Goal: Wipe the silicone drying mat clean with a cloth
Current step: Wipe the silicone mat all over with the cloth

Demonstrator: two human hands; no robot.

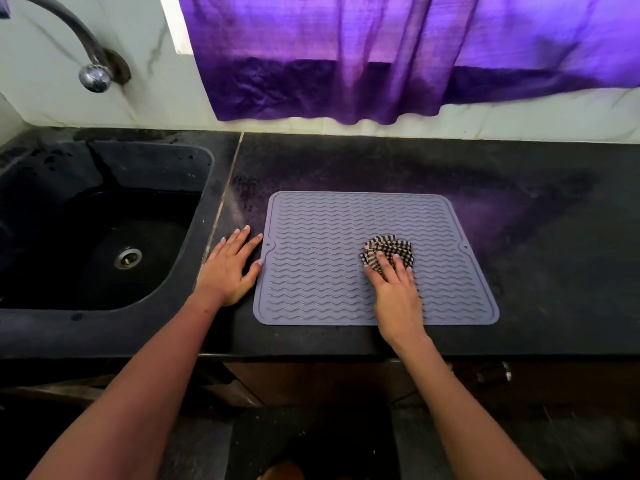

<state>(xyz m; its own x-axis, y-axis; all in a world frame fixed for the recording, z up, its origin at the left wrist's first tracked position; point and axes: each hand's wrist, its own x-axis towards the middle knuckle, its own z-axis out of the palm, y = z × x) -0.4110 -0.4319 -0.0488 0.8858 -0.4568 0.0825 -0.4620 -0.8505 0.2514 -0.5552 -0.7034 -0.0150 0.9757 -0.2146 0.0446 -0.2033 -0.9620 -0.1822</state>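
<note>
- Your one sink point(104, 220), left of your left hand point(230, 268), shows only its drain point(128, 258); no dishes in the basin.
- One mat point(346, 220) lies flat on the bench point(536, 237), its left edge just beside your left hand.
- One checked cloth point(389, 249) sits bunched on the mat, right of centre, under your right fingertips.
- Your right hand point(394, 289) presses the cloth, fingers curled over its near side: grip grasping the cloth.
- Your left hand lies flat on the bench, fingers straight and spread: grip released, thumb tip touching the mat's edge.
- One tap point(79, 46) and one purple curtain point(381, 64) are beyond both hands.
</note>
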